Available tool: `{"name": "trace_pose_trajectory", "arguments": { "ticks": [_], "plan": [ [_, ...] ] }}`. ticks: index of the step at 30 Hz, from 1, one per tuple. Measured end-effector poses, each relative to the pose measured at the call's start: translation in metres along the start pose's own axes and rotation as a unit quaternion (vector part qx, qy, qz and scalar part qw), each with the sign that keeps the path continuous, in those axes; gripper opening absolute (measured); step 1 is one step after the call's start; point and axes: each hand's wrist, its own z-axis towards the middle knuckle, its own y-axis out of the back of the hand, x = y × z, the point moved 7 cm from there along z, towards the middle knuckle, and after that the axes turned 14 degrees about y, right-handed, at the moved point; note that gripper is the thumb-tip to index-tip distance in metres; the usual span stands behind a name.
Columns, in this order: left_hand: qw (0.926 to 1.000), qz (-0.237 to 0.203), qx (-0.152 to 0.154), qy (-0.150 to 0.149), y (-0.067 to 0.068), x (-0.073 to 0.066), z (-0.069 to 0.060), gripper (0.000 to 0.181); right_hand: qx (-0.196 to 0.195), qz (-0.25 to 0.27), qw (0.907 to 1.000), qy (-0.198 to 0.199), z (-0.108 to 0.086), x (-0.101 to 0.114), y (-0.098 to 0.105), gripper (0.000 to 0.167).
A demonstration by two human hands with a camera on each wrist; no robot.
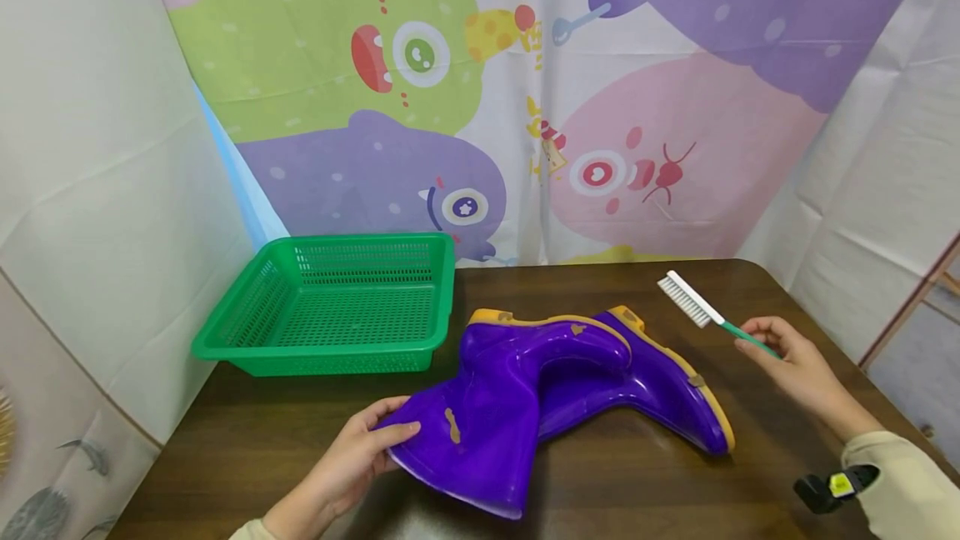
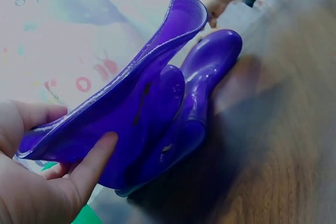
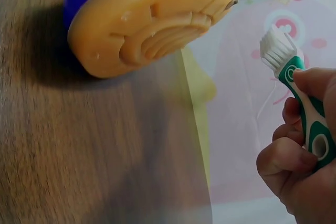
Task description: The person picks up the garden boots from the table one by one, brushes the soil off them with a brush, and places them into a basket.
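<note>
Wrist unit: at my 5 o'clock, a black device on the right cuff; its yellow label is too small for me to read.
Left hand: at 7 o'clock, my left hand pinches the rim of a boot shaft, the forearm cut off by the lower edge.
Gripped boot: at 6 o'clock, the purple boot lies on its side on the counter, toe toward 3, brown patches on shaft and yellow sole.
Second boot: at 5 o'clock, another purple boot, toe toward 4, its shaft partly hidden by the first.
Right hand: near 4 o'clock, my right hand grips the green handle of a white-bristled brush, apart from the boots.
Basket: at 8 o'clock, a green basket.
Backdrop: at 12, a cartoon cloth, cropped above; its yellow markings defeat me.
</note>
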Motion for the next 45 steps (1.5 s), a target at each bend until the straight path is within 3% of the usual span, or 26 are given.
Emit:
{"name": "trace_pose_trajectory", "arguments": {
  "ticks": [7,14,21,27,34,40,45],
  "plan": [
    [0.9954,-0.070,0.064,-0.011,-0.001,-0.006,-0.003,0.024,0.003,0.050,0.9984,-0.028,-0.002,0.004,-0.003,0.011],
    [0.9852,-0.103,0.132,-0.036,-0.003,-0.013,-0.008,0.032,0.001,0.094,0.9953,-0.025,-0.001,0.010,-0.005,0.014],
    [0.9784,-0.121,0.159,-0.052,-0.004,-0.021,-0.009,0.030,-0.008,0.143,0.9897,-0.005,0.001,0.019,-0.006,0.022],
    [0.9806,-0.109,0.144,-0.076,-0.003,-0.029,-0.009,0.032,-0.014,0.139,0.9902,0.003,0.001,0.023,-0.005,0.024],
    [0.9872,-0.092,0.091,-0.093,-0.007,-0.043,-0.007,0.043,-0.025,0.133,0.9908,0.009,0.000,0.030,-0.003,0.024],
    [0.9877,-0.094,0.067,-0.105,-0.014,-0.052,-0.002,0.047,-0.033,0.136,0.9898,0.023,0.001,0.040,-0.003,0.027],
    [0.9879,-0.114,0.028,-0.101,-0.023,-0.061,0.002,0.056,-0.045,0.146,0.9875,0.037,0.003,0.048,-0.002,0.029]
  ]
}}
